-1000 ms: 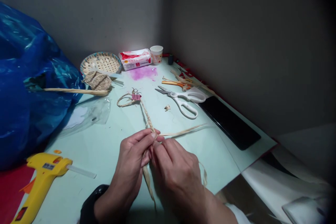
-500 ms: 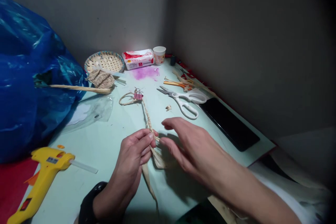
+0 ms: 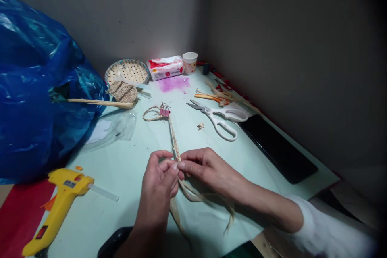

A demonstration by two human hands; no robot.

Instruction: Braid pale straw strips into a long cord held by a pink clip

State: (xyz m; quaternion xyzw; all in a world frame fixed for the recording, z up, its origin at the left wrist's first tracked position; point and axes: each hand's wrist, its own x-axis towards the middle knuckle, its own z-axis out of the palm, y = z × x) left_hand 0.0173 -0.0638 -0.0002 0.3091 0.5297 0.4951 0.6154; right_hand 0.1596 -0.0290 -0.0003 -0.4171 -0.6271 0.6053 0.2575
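A pale, straw-like braid (image 3: pixel 174 137) runs from a pink clip (image 3: pixel 165 111) on the table down to my fingers. My left hand (image 3: pixel 161 183) pinches the lower end of the braid, thumb against fingers. From the other side, my right hand (image 3: pixel 205 167) grips the same spot, its thumb and forefinger meeting beside the left thumb. Loose flat strands (image 3: pixel 190 195) hang below both hands and trail over the table. Beyond the clip a thin braided loop (image 3: pixel 148 119) lies on the surface. My fingertips partly hide the strands they hold.
White-handled scissors (image 3: pixel 216 117) and a black phone (image 3: pixel 278 147) lie to the right. At the left are a yellow glue gun (image 3: pixel 65 197) and a big blue plastic bag (image 3: pixel 39 88). A woven basket (image 3: pixel 128 71), twine ball (image 3: pixel 123 91), tissue pack (image 3: pixel 165 68) and paper cup (image 3: pixel 190 63) stand behind.
My right hand has come down and left, from apart with spread fingers to pinching the braid beside my left hand. The view has shifted slightly, moving everything right.
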